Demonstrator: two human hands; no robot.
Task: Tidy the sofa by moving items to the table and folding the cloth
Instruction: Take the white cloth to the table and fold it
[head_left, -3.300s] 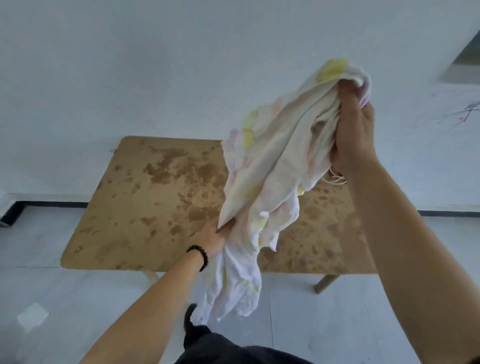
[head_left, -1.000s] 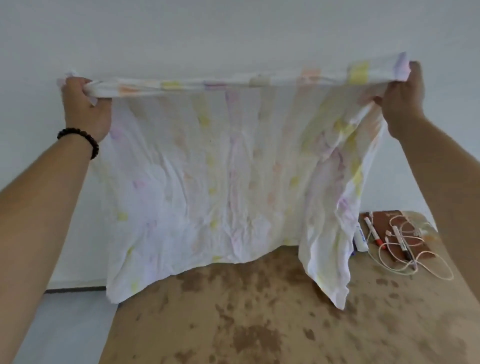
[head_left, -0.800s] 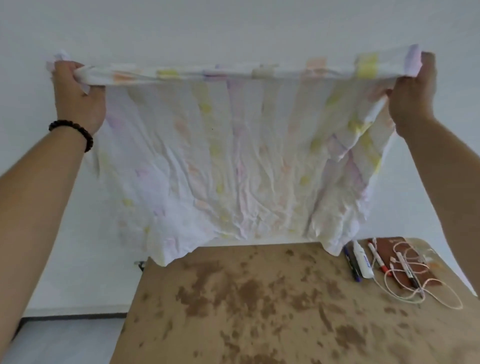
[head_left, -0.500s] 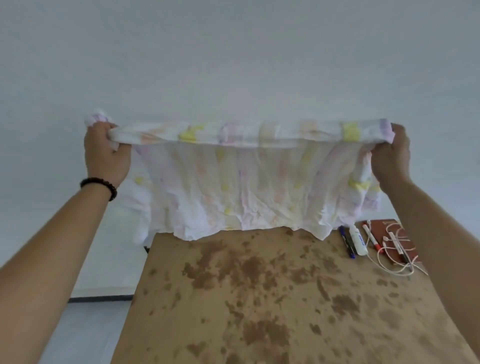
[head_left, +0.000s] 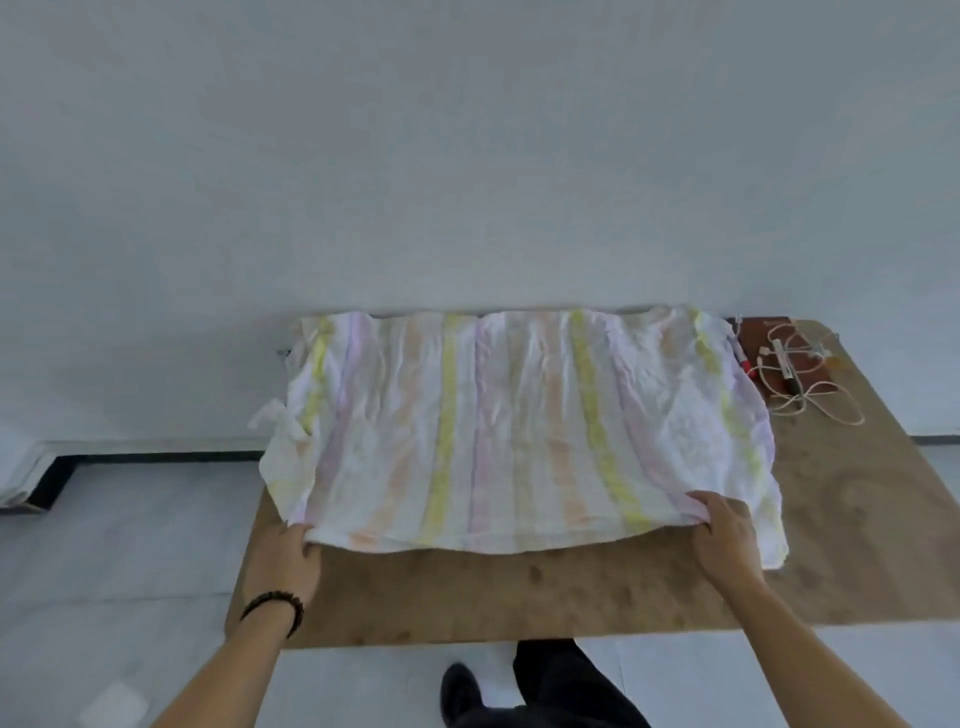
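A white cloth (head_left: 519, 431) with faded yellow, pink and orange stripes lies spread over the far half of the brown stained table (head_left: 519, 597). Its left side hangs a little past the table's left edge. My left hand (head_left: 291, 558) grips the cloth's near left corner, and my right hand (head_left: 724, 532) grips the near edge close to the right corner. Both hands are low, at the table top. The cloth covers the pens that lay at the back right, except for a red tip.
At the table's back right corner lie a reddish-brown notebook (head_left: 769, 364), a marker (head_left: 784, 369) and a white cable (head_left: 826, 405) coiled over them. White wall stands behind the table. My shoe (head_left: 460, 693) and dark trouser leg show on the grey floor below the near edge.
The cloth, held stretched up in the air between both hands, has come down and now lies flat on the table. Both hands dropped with it and still hold its near edge.
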